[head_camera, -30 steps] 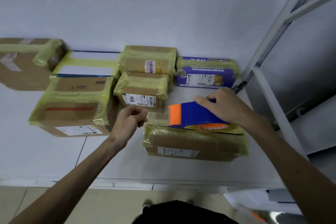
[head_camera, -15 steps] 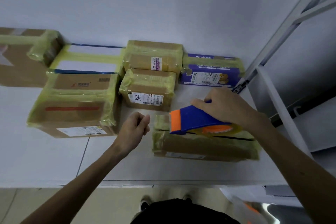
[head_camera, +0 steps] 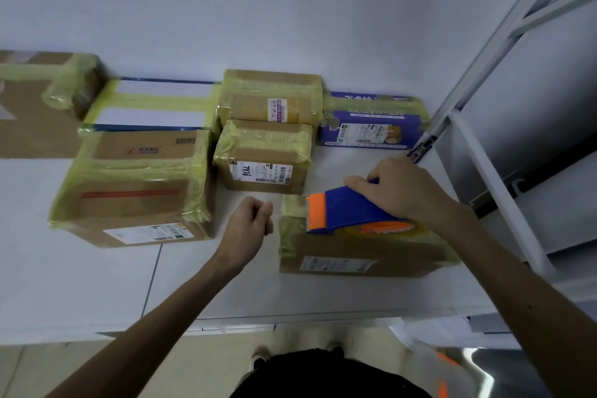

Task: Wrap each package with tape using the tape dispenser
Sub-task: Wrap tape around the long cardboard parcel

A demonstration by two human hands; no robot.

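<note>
The right hand [head_camera: 407, 192] reaches in from the lower right, forearm stretched diagonally across the table [head_camera: 97, 284], wrist bent slightly down. Its fingers curl over the top of the blue and orange tape dispenser [head_camera: 349, 212] and grip it, knuckles up. The dispenser rests on the top face of the near package [head_camera: 355, 255], orange end pointing left, near the package's left end. That package lies flat at the table's front right, its ends banded in yellowish tape.

The left hand [head_camera: 248, 224] comes in from the lower left with the forearm angled up and to the right. It is curled into a loose fist just beside the package's left end, thumb against forefinger (nothing shows in it), and I cannot tell whether it touches the package.

Behind the hands stand more taped packages: a large brown box [head_camera: 129, 191] at left, a small labelled box [head_camera: 263, 158] in the middle with another brown box [head_camera: 271, 97] behind it, and a purple box [head_camera: 371, 123] to the right of these. A grey metal shelf frame [head_camera: 484, 100] rises at the right edge.
</note>
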